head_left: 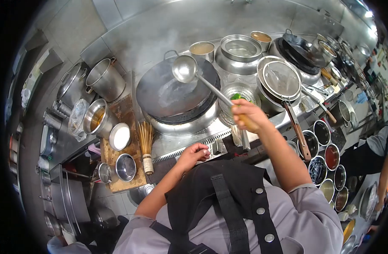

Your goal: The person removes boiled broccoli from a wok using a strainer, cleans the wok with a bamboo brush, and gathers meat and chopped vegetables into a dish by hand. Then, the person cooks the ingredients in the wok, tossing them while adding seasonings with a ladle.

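Note:
My right hand grips the handle of a steel ladle, its bowl held over a dark wok on the burner. Light steam hangs around the wok. Near the stove's front edge is my left hand, fingers loosely curled and apart, with no object visible in it. Just behind my right hand, a perforated steel strainer has something green on it, partly hidden by the hand. To its right, a fine mesh strainer rests over a pot, its wooden handle pointing toward me.
A bamboo brush, a bowl of white contents and an empty steel bowl are at left. Tall pots stand behind them. Several sauce containers line the right side. Another wok is farther right, and a person stands there.

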`<state>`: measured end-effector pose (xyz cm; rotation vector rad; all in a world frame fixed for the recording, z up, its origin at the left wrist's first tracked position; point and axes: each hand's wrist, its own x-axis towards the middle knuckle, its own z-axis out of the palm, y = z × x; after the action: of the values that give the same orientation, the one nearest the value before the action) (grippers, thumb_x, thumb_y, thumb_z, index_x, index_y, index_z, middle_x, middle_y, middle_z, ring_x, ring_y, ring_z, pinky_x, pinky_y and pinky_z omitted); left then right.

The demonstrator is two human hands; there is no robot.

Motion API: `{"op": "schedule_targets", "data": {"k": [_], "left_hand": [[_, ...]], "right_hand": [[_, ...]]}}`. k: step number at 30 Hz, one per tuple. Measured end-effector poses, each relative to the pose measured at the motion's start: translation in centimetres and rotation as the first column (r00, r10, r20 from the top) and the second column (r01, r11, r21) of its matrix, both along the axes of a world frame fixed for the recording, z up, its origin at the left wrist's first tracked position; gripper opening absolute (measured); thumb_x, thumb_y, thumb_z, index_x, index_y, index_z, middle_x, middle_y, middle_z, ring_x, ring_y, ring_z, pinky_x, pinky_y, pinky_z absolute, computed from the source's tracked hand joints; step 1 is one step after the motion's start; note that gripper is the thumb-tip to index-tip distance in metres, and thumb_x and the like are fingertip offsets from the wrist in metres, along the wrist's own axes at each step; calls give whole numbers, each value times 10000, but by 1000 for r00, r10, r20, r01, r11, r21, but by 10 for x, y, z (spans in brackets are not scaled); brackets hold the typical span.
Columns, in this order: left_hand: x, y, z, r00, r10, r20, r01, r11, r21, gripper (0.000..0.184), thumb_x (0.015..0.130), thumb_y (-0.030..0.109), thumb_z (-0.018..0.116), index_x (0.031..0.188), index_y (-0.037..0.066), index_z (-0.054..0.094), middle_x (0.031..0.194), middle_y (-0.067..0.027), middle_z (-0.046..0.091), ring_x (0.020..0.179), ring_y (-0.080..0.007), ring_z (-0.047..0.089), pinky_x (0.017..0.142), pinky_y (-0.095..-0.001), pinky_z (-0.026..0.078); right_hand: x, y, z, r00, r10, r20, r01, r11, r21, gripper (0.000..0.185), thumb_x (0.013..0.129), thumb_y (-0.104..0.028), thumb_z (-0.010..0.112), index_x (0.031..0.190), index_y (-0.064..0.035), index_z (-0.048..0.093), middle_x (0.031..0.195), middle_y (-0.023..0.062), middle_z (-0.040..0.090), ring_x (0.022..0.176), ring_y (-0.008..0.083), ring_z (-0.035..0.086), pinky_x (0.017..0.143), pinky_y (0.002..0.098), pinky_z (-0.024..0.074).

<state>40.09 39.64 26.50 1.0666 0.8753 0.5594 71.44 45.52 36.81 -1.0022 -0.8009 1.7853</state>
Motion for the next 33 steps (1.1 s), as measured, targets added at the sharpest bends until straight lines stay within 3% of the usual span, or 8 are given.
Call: {"op": "schedule_targets", "data": {"k": [1,3,10,18,25,28,30,33], "left_hand": [[7,4,2,999,-3,35,4,999,-43,241,1020,143,602,1242,52,574,1102,-99,682,993,-192,685,870,-331,561],[27,13,4,997,-55,56,61,993,-105,260,1022,143,597,1264,59,556,1121,-107,676,999,-198,686,871,-336,565],[113,31,10,971,-193,142,236,877,-419,452,1033,195,567,1428,91,372,1229,-218,614,1132,-354,634,975,-484,544],[186,47,-9,978,2,210,146,710,-689,241,966,234,595,974,-5,563,865,-127,618,800,-283,638,702,-393,556],[141,23,74,860,291,419,176,601,-779,78,847,58,572,813,25,510,694,-75,536,606,-169,502,541,-294,454],[95,1,109,780,284,558,248,678,-692,361,876,82,586,1212,-39,534,830,-69,519,658,-141,497,545,-278,430],[67,-8,135,712,302,633,324,659,-679,376,888,90,583,1247,-15,535,833,-74,525,643,-146,497,535,-278,427],[49,-20,167,644,252,722,394,700,-596,459,906,98,577,1355,43,497,843,-81,530,630,-147,498,515,-277,420]], "right_hand": [[3,-9,2,1000,-8,4,8,1000,-6,440,883,-171,663,1277,-28,531,934,196,690,704,235,672,653,384,535],[7,-41,9,521,-172,836,-113,957,267,520,885,-165,675,1363,-36,519,875,161,687,660,217,644,636,361,526],[25,-125,-30,850,-316,421,160,917,365,564,900,-32,640,1426,-44,436,786,31,595,583,113,562,540,274,461],[67,-216,-32,860,-282,425,294,955,37,590,875,12,620,1438,-44,451,654,-34,493,483,70,481,454,228,388],[74,-266,-49,834,-362,416,351,930,106,655,833,119,625,1456,26,447,1320,107,603,1181,153,568,1015,284,436],[67,-257,-35,854,-398,334,357,917,180,650,841,69,613,1465,15,439,1237,78,636,1088,129,599,941,261,468],[61,-240,-21,843,-390,370,345,921,184,667,834,-11,652,1463,2,431,942,-23,588,677,37,504,608,197,427],[49,-209,-10,870,-375,320,328,925,192,678,846,-21,643,1481,-26,406,885,2,587,568,68,518,514,221,442]]}}
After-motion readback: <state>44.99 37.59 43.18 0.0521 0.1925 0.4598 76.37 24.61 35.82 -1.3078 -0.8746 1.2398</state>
